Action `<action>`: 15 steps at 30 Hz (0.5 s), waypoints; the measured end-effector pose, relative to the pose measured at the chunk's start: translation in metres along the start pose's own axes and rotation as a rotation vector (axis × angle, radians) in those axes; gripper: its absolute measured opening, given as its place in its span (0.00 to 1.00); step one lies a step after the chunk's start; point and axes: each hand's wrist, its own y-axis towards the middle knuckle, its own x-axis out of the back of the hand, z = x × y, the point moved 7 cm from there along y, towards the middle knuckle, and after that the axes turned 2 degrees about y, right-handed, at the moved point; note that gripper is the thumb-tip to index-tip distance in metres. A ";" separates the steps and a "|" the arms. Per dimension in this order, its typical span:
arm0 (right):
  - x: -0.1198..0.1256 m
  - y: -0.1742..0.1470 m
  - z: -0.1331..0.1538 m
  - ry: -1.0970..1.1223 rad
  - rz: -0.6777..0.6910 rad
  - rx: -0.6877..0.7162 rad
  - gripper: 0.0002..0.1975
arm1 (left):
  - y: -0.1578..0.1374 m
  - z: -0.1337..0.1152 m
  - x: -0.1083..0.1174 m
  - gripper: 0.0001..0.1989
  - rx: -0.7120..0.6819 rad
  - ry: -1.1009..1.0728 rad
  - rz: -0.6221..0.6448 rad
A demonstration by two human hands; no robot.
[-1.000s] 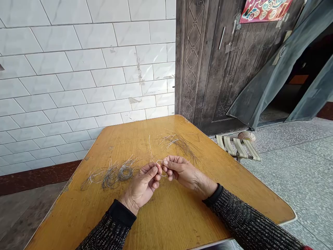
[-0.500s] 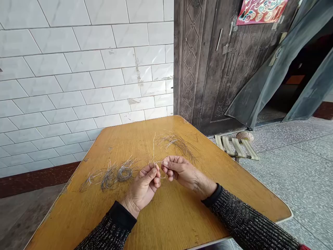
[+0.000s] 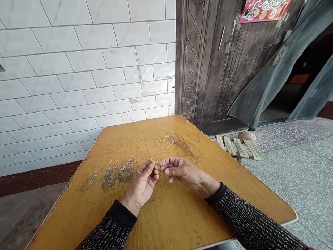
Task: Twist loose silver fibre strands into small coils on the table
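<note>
My left hand [image 3: 143, 184] is closed, its thumb and forefinger pinching a thin metal wire [image 3: 145, 149]. One end of that wire sticks up and away over the table, and a small bend shows by the fingertips. Close on the right, my right hand [image 3: 183, 172] has curled fingers with thumb and forefinger slightly apart, beside the wire's bend. Left of the hands lie coiled wire bundles [image 3: 126, 172], several loops side by side. Beyond my right hand is a loose spread of straighter wires [image 3: 179, 142].
Everything lies on a yellow wooden table [image 3: 182, 222] with worn edges. A white tiled wall [image 3: 83, 80] stands behind it. To the right are a dark carved door [image 3: 208, 86], a grey curtain [image 3: 270, 80] and a low strap stool [image 3: 238, 147].
My right thumb and forefinger have parted from their pinch on the wire. The wire's upright end now leans further left, while my left hand keeps its pinch.
</note>
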 end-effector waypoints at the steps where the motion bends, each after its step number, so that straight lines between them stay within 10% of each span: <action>1: -0.001 0.000 0.000 -0.017 0.015 0.007 0.13 | 0.000 0.001 0.000 0.10 0.006 -0.013 0.000; 15: 0.004 0.004 -0.002 -0.036 -0.122 0.144 0.10 | -0.002 0.009 -0.003 0.10 0.073 -0.111 0.017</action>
